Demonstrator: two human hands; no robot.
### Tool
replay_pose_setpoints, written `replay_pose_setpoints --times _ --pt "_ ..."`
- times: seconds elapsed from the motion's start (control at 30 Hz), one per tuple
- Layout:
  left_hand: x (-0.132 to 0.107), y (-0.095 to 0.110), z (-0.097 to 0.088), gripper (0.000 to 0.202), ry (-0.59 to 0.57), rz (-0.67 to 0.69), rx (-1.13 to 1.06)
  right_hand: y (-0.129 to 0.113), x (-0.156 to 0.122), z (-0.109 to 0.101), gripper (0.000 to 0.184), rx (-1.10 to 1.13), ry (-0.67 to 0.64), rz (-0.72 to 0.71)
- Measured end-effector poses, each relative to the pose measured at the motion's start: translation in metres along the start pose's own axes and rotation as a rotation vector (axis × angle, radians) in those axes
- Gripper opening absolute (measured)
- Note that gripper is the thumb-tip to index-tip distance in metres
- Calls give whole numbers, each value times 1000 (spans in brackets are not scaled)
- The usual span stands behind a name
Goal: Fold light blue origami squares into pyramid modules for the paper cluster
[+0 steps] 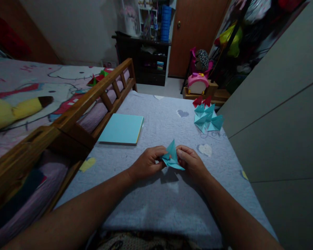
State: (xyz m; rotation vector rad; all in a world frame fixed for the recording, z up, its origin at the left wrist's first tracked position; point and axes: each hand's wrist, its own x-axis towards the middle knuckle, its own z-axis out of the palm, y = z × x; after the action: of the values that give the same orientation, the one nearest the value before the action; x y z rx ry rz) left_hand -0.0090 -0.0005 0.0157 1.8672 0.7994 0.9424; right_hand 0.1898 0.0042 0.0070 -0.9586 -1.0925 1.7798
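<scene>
Just above the bed sheet, a light-blue folded origami paper [173, 154] is held between my two hands, with one pointed flap sticking up. My left hand [151, 160] pinches its left side between thumb and fingers. On its right side, my right hand [190, 159] has its fingers closed on the paper, partly hidden behind it. A stack of light-blue paper [122, 128] lies to the left, beyond my left hand. Several finished-looking light-blue folded pieces [207, 117] sit at the right, with red folded pieces [202, 101] behind them.
A wooden bed rail [99, 93] runs along the left, with a second bed and a yellow plush toy [13, 111] past it. The pale cabinet [284, 114] stands close on the right. A pink toy case [197, 83] and dark shelf [143, 62] stand beyond the bed.
</scene>
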Motion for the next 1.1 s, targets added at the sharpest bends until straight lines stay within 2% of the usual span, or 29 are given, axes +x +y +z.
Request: replay_pose_setpoints --times 0.23,0.57,0.77,0.97,1.03,1.1 --pt "0 1 2 9 -25 25 -23 -9 -2 7 32 -210 106 -113" --pt "-2 2 5 13 -66 18 -42 -11 -4 11 23 -290 209 -197" --pt "-2 3 5 18 -86 65 -22 -14 -5 8 25 -298 233 -270" --pt "-1 3 3 13 22 152 67 -11 -8 6 14 -276 297 -358" --pt "-1 2 1 11 72 153 95 -13 -12 6 12 -337 264 -417" --pt "-1 2 0 11 105 145 113 -16 -16 7 12 -457 163 -488"
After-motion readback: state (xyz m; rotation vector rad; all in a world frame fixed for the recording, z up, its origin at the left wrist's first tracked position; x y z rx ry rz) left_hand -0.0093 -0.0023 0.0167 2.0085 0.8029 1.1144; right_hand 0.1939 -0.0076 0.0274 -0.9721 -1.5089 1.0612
